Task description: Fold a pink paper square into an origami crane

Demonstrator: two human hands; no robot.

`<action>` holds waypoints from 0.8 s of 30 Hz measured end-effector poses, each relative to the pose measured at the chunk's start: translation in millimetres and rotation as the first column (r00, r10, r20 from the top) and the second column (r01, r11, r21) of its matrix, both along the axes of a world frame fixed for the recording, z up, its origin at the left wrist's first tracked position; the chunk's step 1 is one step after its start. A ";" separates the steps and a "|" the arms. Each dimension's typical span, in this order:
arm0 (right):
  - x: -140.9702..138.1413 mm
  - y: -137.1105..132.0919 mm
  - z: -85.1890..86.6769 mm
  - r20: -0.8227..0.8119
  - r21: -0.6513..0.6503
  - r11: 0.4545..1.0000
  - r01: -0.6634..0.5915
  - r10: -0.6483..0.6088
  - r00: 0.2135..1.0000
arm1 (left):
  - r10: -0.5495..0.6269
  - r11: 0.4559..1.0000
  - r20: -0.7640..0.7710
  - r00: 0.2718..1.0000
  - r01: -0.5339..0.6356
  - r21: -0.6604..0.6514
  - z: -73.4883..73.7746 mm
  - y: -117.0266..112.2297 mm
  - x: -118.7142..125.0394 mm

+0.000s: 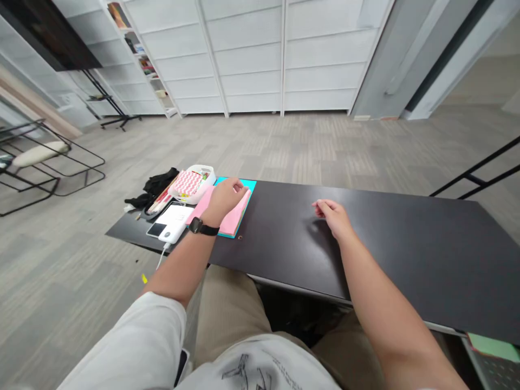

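Well, left hand (227,197) sits curled on the pink paper (234,221), fingers down at its far end. Can't tell if it pinches a sheet or just presses. Right hand (331,214) rests on the bare table (406,244), loosely curled and empty, well apart from the stack.

Pink paper lies on a cyan sheet (246,184) at the table's left end, just beside a white power bank (173,223) and a white tray (197,168).

Risks, my read:
- Stack is loose and held by one hand only. A sideways drag likely fans the sheets or slides the cyan one with them.
- The left end is crowded. An elbow or wrist swing could knock the power bank, which sits near the front edge with its cable (162,254) hanging off. A snag pulls it down.
- The tray sits close behind the hand, so a forward push could nudge it.

Writing: nothing readable. The shirt print shows small lettering, too blurred to make out. No legible label on the power bank.
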State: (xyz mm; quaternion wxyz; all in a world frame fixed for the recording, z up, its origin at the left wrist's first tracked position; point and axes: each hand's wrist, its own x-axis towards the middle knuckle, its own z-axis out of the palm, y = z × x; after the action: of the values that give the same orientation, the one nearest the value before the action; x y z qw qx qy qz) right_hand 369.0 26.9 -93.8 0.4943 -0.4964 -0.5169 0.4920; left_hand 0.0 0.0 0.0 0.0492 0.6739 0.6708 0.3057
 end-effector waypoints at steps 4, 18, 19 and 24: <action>-0.3 -0.6 -1.1 0.016 0.017 1.000 0.007 -0.007 1.000 | 0.028 0.974 -0.152 0.988 -0.061 -0.216 -25.6 -5.0 -27.6; -3.1 -1.0 -1.0 0.015 0.008 1.000 0.002 -0.002 1.000 | 0.049 0.929 -0.300 0.953 -0.154 -0.336 -32.9 -7.2 -34.5; -3.1 -1.1 -0.9 0.009 0.009 1.000 0.004 -0.004 1.000 | 0.062 0.928 -0.311 0.948 -0.169 -0.331 -25.6 -7.9 -33.7; -0.6 0.5 1.8 -0.003 0.031 0.999 0.022 -0.022 1.000 | 0.180 0.946 -0.454 0.873 -0.280 -0.164 36.1 -10.0 -15.5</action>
State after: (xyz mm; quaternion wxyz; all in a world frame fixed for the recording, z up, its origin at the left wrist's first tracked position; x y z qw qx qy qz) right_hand 368.4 27.4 -92.0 0.5081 -0.4938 -0.5184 0.4788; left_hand -15.5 -10.0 36.1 -0.0620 0.6297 0.7708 0.0741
